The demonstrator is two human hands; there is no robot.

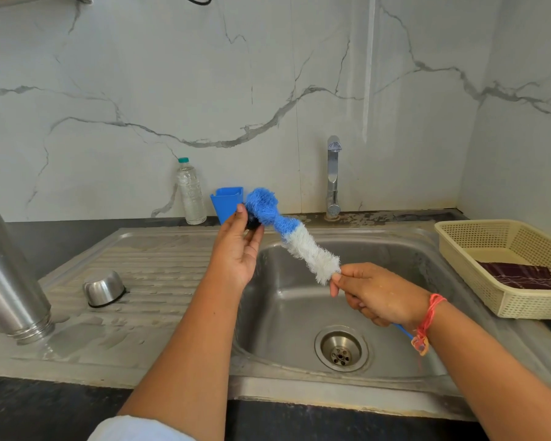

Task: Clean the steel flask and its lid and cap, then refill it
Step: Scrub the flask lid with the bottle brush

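Between the left hand's (237, 249) thumb and fingertips, a small dark lid (253, 221) is pinched, mostly hidden by the blue tuft of a blue-and-white bristle bottle brush (299, 243) pressed against it; its shape is hard to make out. The right hand (376, 294) is closed around the brush's thin blue handle, which shows only as a short stub below the wrist. Far left of the left hand, the tall steel flask (10, 281) stands mouth-down on the ribbed steel drainboard (159, 259), its upper end cut off by the frame edge. The domed steel cap (104, 288) sits mouth-down between flask and left forearm. Under both hands the steel sink basin (287, 313) lies open. Right of the right hand sits a cream perforated plastic basket (458, 256), its far side cropped
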